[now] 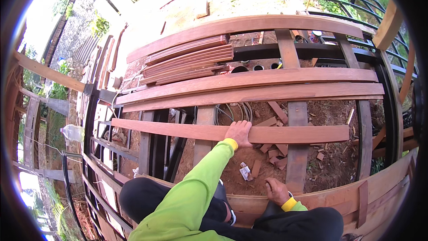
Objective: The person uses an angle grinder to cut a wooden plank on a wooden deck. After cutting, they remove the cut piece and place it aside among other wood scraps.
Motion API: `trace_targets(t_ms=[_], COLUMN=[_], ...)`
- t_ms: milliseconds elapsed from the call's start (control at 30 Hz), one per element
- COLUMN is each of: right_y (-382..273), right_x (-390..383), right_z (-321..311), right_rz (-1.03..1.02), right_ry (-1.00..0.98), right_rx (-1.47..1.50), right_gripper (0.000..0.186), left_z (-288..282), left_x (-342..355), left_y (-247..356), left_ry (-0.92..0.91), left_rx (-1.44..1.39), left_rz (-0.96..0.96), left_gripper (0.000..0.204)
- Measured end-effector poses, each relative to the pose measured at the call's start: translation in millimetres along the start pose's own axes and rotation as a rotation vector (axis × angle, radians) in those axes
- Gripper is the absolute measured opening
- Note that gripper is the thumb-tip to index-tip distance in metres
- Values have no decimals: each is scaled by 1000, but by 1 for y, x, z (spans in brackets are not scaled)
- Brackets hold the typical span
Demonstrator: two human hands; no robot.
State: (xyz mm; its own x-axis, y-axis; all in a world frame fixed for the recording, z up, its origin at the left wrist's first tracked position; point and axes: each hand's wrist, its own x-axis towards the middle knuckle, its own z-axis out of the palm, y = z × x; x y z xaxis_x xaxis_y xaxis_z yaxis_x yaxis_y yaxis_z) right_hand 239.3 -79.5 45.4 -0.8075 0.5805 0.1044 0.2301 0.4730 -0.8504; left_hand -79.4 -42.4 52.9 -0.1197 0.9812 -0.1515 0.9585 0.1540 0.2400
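Note:
A long reddish-brown wooden plank lies across the dark cross beams in front of me. My left hand is closed over it near its middle, fingers on the far edge. Close to my right knee, my right hand has its fingers curled in, and nothing shows in it. Beyond the held plank, two more planks lie side by side, touching or nearly so. Another long plank lies farthest away, with a stack of narrower boards just on its near side.
Open gaps between the beams show soil with wood offcuts and a coiled hose or cable. Cans stand near the far plank. A clear plastic bottle is at the left by a black metal frame. A wooden post rises at the right.

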Motion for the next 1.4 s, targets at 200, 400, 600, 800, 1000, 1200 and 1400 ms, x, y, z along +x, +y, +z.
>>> trace_targets(t_ms=[200,400,600,800,1000,1200,1400], right_y=[-6,-36,-37,-38,-32,-30,-32], right_x=[-15,-37,-28,-24,-25,-27,-27], right_z=[3,-8,-8,-11,-6,-3,-5], right_rz=[-54,-1,-16,-13,-1,20,21], right_ry=[-102,-207,-266,-309,-316,-344,-330], right_rx=[20,-146,-162,-159,-126,-135,-137], right_gripper=[23,21,22,24,25,25,25], left_z=[-2,0,-4,-6,-4,-3,4], left_x=[-5,-2,-4,-3,-4,-5,-4], left_y=[-2,0,-1,1,-1,-1,-2], left_ry=[10,42,-38,-65,-9,0,50], left_rx=[2,-14,8,16,12,18,3], left_rz=[-8,22,-10,-24,-1,4,23], left_gripper=[63,64,67,67,66,66,65])
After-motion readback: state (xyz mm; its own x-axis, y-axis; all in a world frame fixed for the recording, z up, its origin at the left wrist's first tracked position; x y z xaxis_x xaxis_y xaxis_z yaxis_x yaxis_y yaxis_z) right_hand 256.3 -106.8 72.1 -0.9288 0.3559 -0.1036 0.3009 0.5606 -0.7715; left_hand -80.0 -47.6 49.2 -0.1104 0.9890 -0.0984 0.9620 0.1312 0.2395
